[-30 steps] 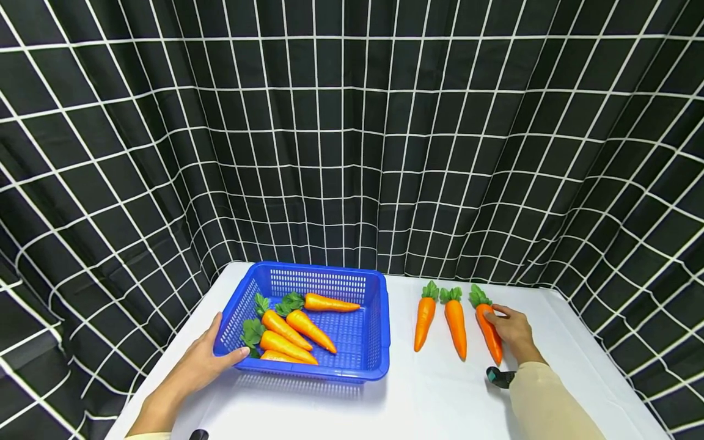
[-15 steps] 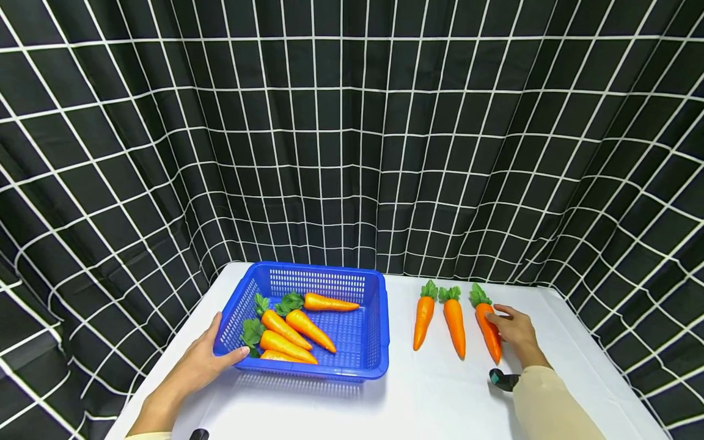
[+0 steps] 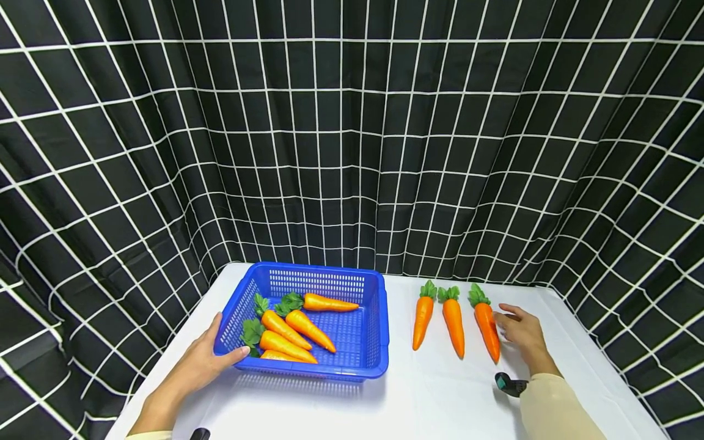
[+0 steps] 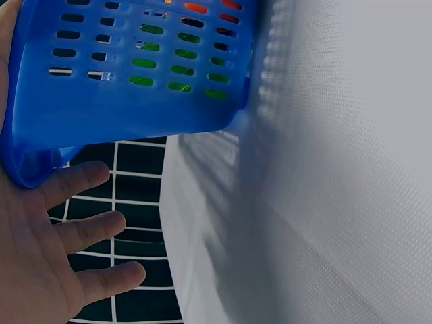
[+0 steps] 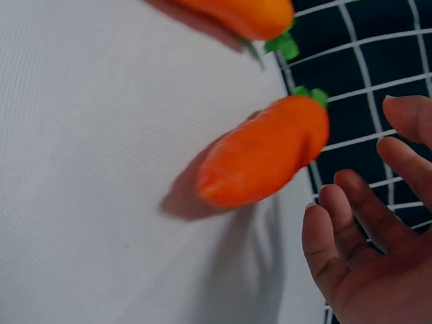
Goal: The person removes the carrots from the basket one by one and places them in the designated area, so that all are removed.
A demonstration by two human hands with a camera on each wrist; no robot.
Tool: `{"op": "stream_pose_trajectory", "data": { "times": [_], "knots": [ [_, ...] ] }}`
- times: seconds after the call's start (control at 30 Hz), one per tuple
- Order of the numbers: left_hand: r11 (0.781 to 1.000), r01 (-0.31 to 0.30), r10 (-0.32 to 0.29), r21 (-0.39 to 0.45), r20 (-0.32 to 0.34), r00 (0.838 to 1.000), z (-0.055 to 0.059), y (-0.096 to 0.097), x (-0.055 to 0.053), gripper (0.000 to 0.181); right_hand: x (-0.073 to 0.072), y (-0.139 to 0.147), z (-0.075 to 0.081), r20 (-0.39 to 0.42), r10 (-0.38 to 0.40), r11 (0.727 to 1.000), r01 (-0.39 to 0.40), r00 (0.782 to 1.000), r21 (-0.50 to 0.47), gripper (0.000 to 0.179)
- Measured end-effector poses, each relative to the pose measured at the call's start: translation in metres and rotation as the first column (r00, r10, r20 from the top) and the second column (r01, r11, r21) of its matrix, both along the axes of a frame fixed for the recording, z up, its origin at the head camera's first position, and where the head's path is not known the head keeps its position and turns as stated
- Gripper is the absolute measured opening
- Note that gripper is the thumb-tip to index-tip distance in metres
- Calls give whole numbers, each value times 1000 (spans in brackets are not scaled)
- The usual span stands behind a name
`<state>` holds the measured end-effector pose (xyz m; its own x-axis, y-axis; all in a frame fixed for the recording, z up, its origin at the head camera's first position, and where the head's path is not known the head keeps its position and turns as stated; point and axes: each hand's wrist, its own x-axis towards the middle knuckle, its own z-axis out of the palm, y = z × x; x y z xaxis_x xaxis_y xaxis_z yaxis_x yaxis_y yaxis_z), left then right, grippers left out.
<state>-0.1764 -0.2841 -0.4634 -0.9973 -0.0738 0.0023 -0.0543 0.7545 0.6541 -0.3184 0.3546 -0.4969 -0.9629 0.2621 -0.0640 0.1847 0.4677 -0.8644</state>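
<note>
My left hand rests against the near left corner of a blue plastic basket, thumb at the front rim and fingers along its left side. In the left wrist view three fingers extend straight past the corner. The basket holds several orange carrots with green tops, including one carrot near its back wall. On the right, my right hand is beside the rightmost carrot, fingers loosely bent with nothing in them. A gap shows between these fingers and the carrot in the right wrist view.
Two more carrots lie left of the rightmost one: a middle carrot and a left carrot. Everything is on a white-covered table. A black curtain with white grid lines surrounds the back and sides.
My right hand has let go of the rightmost carrot and drawn slightly away to the right. The carrot stays on the table. My left hand and the basket have barely moved.
</note>
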Motion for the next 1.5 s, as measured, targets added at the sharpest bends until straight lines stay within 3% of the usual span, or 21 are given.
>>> {"op": "stream_pose_trajectory", "data": {
  "times": [0.3,0.6,0.97,1.33,1.5],
  "knots": [
    [1000,-6,6,-22,8,1000,0,0,-2,111,12,-5,24,-82,8,1000,-9,997,-8,61],
    [1000,-5,5,-3,27,1000,0,0,-3,112,23,-16,47,-79,34,997,-39,996,-60,68],
    [1000,-9,10,-12,39,999,1,0,-4,113,40,-38,77,-192,98,992,-112,976,-61,64],
    [1000,-8,9,-9,34,999,-2,-1,-4,113,54,-58,97,-303,169,980,-193,938,-50,60],
    [1000,-10,11,-13,24,1000,-2,-1,-4,113,59,-67,105,-379,215,970,-243,900,-27,56]
  ]
}}
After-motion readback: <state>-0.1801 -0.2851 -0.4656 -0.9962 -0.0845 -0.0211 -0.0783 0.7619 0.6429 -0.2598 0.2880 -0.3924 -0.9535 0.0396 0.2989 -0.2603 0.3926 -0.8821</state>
